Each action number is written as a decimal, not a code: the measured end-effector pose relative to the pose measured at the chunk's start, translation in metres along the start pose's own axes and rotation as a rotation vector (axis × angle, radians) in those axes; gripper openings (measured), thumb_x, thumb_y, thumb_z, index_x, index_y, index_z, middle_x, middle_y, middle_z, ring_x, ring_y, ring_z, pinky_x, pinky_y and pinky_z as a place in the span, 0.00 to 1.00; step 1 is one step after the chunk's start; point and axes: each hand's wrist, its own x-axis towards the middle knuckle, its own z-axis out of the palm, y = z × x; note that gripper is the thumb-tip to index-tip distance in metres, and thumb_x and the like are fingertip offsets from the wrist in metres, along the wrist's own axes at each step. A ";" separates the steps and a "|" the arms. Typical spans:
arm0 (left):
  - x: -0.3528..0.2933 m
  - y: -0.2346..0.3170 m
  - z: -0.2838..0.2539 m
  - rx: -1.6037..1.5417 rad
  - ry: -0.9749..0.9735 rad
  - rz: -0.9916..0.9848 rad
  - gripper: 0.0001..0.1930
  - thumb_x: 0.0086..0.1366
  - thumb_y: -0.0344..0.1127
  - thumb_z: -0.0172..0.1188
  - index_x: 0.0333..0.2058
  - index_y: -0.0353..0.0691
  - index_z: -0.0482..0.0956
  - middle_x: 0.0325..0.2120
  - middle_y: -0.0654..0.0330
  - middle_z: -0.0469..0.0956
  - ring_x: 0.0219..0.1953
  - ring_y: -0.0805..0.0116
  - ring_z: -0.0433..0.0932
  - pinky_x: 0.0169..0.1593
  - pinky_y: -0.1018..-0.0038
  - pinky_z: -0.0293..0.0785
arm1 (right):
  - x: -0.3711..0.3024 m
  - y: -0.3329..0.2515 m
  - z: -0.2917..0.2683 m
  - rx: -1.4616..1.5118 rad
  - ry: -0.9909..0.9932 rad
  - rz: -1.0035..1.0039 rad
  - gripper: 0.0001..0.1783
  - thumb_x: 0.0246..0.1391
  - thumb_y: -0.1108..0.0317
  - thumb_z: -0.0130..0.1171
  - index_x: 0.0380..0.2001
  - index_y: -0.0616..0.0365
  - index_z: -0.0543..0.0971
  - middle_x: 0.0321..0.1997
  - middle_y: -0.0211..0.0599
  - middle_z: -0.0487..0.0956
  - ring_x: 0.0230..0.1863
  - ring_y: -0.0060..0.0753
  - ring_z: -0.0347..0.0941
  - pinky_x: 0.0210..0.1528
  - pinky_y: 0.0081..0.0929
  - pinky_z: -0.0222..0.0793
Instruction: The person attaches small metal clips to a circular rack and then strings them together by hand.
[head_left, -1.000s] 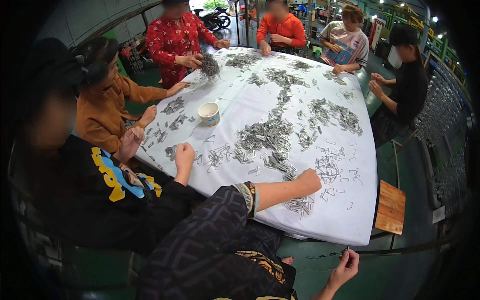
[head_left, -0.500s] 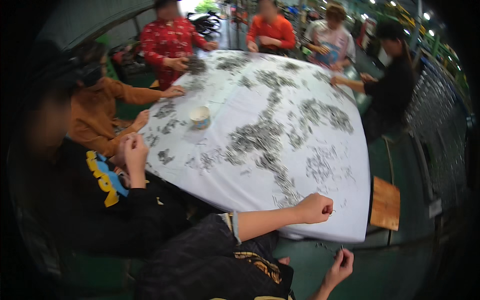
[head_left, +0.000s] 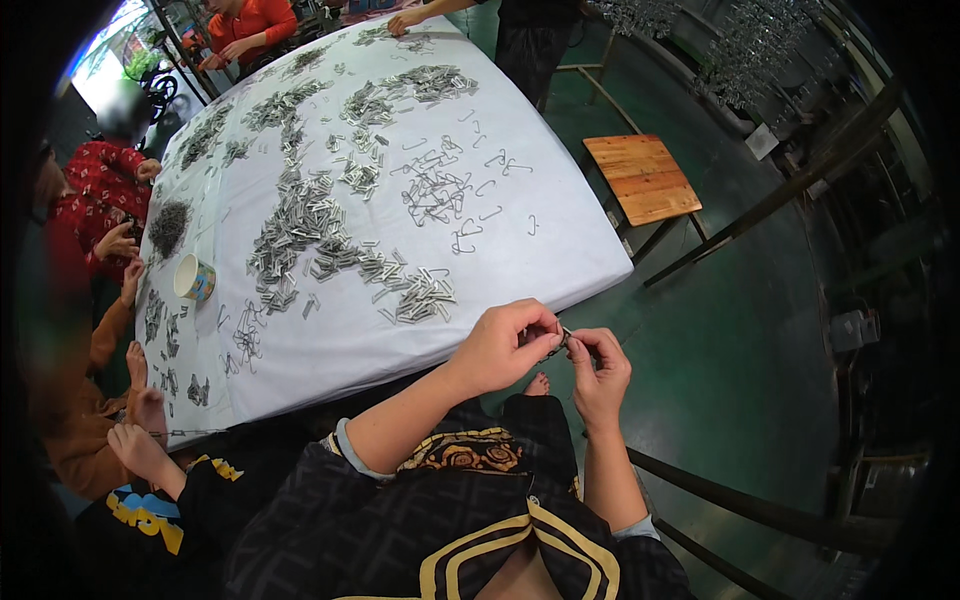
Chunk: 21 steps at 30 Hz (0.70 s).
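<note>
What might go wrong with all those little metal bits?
The small metal piece pinched between the left hand and right hand is off the table, so it might drop onto the green floor.

The wire hooks overlap, so picking one up could drag others along.

Daylight blows out the opening (head_left: pixel 108 62) at upper left; the white tabletop (head_left: pixel 560 262) looks bright and evenly lit, the green floor (head_left: pixel 710 400) dimmer. The fingers (head_left: pixel 531 317) appear fairly sharp. Fisheye distortion bends outer edges into black corners; a head (head_left: pixel 122 112) is blurred.
</note>
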 end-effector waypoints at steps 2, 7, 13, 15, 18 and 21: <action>-0.004 0.000 -0.001 -0.009 0.048 -0.020 0.06 0.58 0.30 0.58 0.31 0.34 0.76 0.25 0.63 0.76 0.29 0.79 0.72 0.34 0.80 0.69 | 0.003 -0.004 0.006 -0.014 -0.019 0.008 0.02 0.49 0.78 0.57 0.27 0.66 0.76 0.26 0.36 0.75 0.28 0.25 0.70 0.33 0.20 0.66; -0.003 0.000 0.006 0.025 0.051 0.111 0.05 0.59 0.29 0.55 0.33 0.35 0.74 0.28 0.58 0.74 0.32 0.71 0.72 0.34 0.76 0.69 | 0.001 0.000 0.001 -0.046 -0.013 -0.018 0.01 0.47 0.80 0.55 0.24 0.66 0.75 0.25 0.37 0.74 0.28 0.28 0.71 0.33 0.23 0.66; -0.007 -0.010 0.003 -0.034 0.074 0.135 0.05 0.59 0.29 0.54 0.34 0.36 0.72 0.26 0.58 0.74 0.30 0.67 0.73 0.34 0.73 0.69 | 0.001 0.008 0.007 -0.022 -0.068 -0.040 0.01 0.48 0.80 0.56 0.24 0.65 0.75 0.24 0.35 0.74 0.27 0.25 0.69 0.31 0.20 0.65; -0.009 -0.007 0.002 0.047 0.113 0.184 0.05 0.59 0.29 0.54 0.33 0.36 0.72 0.26 0.56 0.74 0.30 0.63 0.74 0.34 0.71 0.69 | 0.002 0.010 0.008 -0.011 -0.070 -0.042 0.01 0.48 0.80 0.56 0.24 0.66 0.75 0.24 0.35 0.74 0.27 0.25 0.69 0.31 0.20 0.64; -0.009 -0.016 0.005 0.170 0.137 0.287 0.05 0.57 0.28 0.55 0.32 0.36 0.72 0.27 0.54 0.74 0.30 0.58 0.74 0.35 0.69 0.70 | 0.002 0.010 0.006 -0.005 -0.086 -0.056 0.01 0.48 0.80 0.56 0.25 0.66 0.75 0.25 0.36 0.74 0.27 0.25 0.69 0.31 0.20 0.64; -0.012 -0.006 0.004 0.225 0.120 0.323 0.05 0.55 0.27 0.56 0.32 0.36 0.73 0.27 0.54 0.74 0.31 0.55 0.74 0.35 0.67 0.70 | 0.000 0.011 0.002 -0.032 -0.099 -0.092 0.03 0.49 0.79 0.55 0.24 0.66 0.75 0.25 0.35 0.74 0.28 0.24 0.68 0.32 0.20 0.64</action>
